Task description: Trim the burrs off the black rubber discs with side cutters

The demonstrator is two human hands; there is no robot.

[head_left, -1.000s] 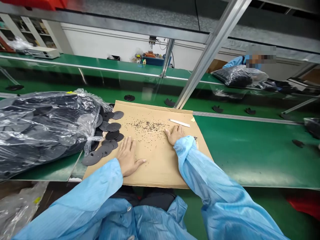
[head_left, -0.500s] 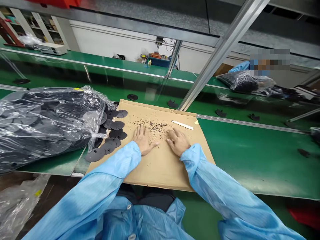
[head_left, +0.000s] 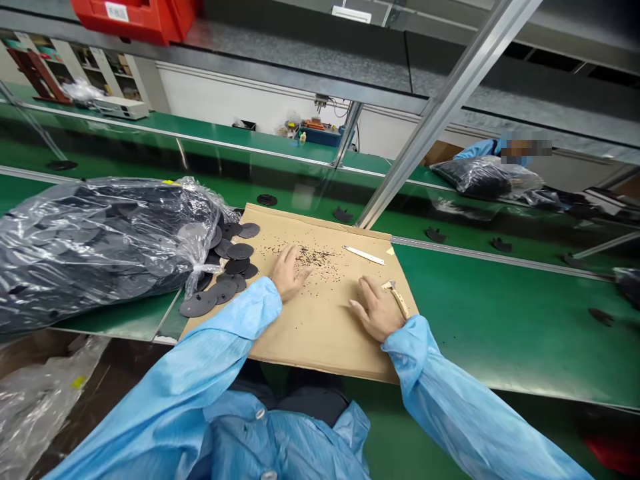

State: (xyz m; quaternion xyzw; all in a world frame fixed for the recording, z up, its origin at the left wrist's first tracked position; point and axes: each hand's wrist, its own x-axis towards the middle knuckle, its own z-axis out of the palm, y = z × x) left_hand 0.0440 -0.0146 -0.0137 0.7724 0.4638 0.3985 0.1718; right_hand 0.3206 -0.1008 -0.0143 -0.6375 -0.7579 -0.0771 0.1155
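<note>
My left hand (head_left: 287, 275) rests at the left edge of a scatter of tiny black bits (head_left: 316, 256) on a brown cardboard sheet (head_left: 320, 333). Its fingers lie together with the thumb stretched apart, holding nothing. My right hand (head_left: 377, 310) is over the sheet's right part, fingers loosely bent and thumb out, with nothing seen in it. Right beside it lies a slim beige tool with a metal tip (head_left: 399, 301), perhaps a cutter; contact with the hand cannot be told. A white flat blade-like strip (head_left: 364, 255) lies farther back. Black round discs (head_left: 240, 251) overlap along the left edge.
A large clear bag full of black discs (head_left: 100, 247) lies at left on the green bench (head_left: 500, 307). A metal post (head_left: 425, 127) rises behind the cardboard. Several black pieces sit beyond it. A red bin (head_left: 145, 20) hangs overhead. A co-worker's blue sleeve (head_left: 475, 149) shows far right.
My right hand has drawn back and to the right, away from the black bits, and the beige tool now shows beside it. My left hand has shifted slightly. The view has tilted up.
</note>
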